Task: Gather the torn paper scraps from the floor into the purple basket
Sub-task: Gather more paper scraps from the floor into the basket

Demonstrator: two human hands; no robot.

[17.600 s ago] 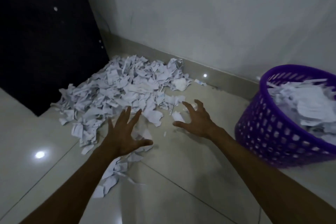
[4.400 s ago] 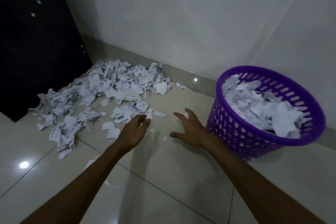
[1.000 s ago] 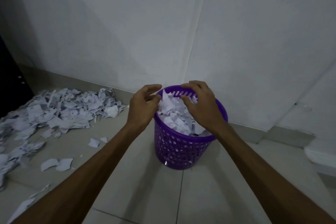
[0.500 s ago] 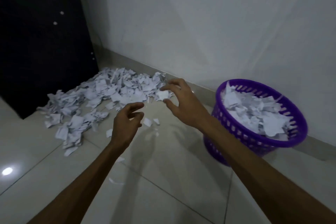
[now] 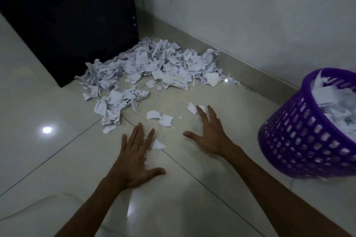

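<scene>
Since half a second ago both hands have dropped from mid-air to the tiled floor (image 5: 221,102) and flattened out. The left hand (image 5: 134,159) lies palm down with fingers straight and spread, a few small torn scraps (image 5: 158,144) showing just beside its fingers. The right hand (image 5: 210,136) is likewise splayed and holds nothing, its fingertips touching a loose scrap (image 5: 192,107). Two more loose pieces (image 5: 159,117) lie between the hands, a little farther out.

The main heap of paper scraps (image 5: 154,69) sits in the far corner of the floor, against the skirting and the foot of a dark panel (image 5: 67,15) (a cabinet side or a door, I cannot tell which). The purple basket (image 5: 312,140) stands at the floor's right edge, well apart from the heap, heaped with white scraps (image 5: 337,102) up to its rim.
</scene>
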